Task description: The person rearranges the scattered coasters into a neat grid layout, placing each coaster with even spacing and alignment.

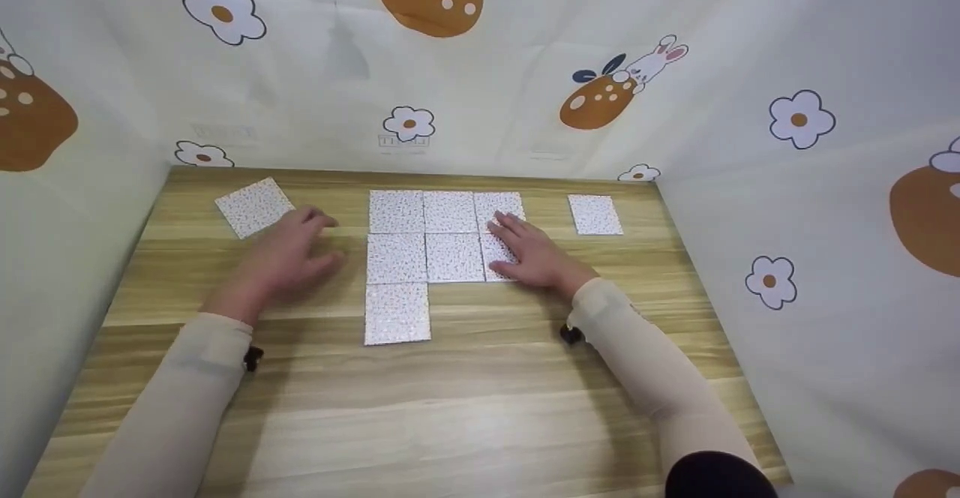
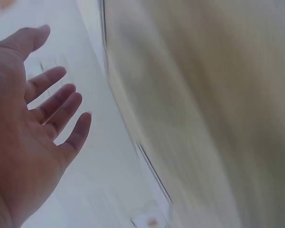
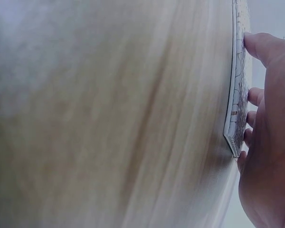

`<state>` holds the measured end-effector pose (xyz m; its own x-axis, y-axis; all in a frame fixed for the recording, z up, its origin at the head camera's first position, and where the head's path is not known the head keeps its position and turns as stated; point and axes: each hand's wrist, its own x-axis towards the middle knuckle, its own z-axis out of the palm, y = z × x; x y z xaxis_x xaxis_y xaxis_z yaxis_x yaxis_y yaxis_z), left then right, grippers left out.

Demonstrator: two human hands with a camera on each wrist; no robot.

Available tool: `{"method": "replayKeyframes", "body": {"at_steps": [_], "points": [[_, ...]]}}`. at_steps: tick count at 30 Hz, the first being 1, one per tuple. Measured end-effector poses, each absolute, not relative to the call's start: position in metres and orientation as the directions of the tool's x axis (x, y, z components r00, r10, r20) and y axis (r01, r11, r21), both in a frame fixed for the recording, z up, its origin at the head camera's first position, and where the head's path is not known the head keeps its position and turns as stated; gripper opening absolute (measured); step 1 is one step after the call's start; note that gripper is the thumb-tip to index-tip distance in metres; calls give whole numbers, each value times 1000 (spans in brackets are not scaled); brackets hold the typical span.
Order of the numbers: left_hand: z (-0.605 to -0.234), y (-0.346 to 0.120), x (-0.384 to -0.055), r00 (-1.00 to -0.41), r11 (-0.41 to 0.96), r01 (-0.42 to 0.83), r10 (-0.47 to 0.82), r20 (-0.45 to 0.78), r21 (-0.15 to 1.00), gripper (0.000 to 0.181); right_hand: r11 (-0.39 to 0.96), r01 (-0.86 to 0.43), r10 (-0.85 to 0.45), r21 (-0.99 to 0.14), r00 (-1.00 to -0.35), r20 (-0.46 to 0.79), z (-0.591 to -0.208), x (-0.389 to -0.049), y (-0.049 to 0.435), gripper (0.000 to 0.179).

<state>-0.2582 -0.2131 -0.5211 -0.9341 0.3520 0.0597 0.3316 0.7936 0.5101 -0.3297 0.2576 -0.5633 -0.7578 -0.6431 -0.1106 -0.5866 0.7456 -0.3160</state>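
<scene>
Several white speckled square tiles lie edge to edge on the wooden table, two rows of three with a single tile (image 1: 397,313) below the left column. My right hand (image 1: 534,254) rests with spread fingers on the right-hand tiles of the block, partly covering the lower right one. In the right wrist view its fingertips touch the top of a tile (image 3: 238,109). My left hand (image 1: 289,254) is over the table, left of the block, fingers apart and nothing held. It is nearest to a loose, turned tile (image 1: 253,207) at the far left.
Another separate tile (image 1: 595,214) lies at the back right. The wooden table (image 1: 450,423) is bounded at the back and sides by pale curtains (image 1: 315,93) printed with flowers, rabbits and orange shapes.
</scene>
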Motion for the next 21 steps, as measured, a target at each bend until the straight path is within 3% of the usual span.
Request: {"method": "replayKeyframes", "body": {"at_steps": [6,10,15,21], "points": [[-518,-264,-285,-980,839,197,183,78,508,61,745,-589,-646,-313,-755,-115,-563,-331,257,87],[-524,-286,-299,-994,860,108,106,32,499,76,737,-590,-650,-331,-753,-104,-562,-331,256,87],[-533,-306,-315,-996,875,46,78,-47,481,100,745,-589,-647,-314,-754,-119,-562,-330,256,87],[-541,-320,-326,-985,870,22,102,-136,492,111,746,-585,-644,-317,-756,-120,-562,-330,257,88]]}}
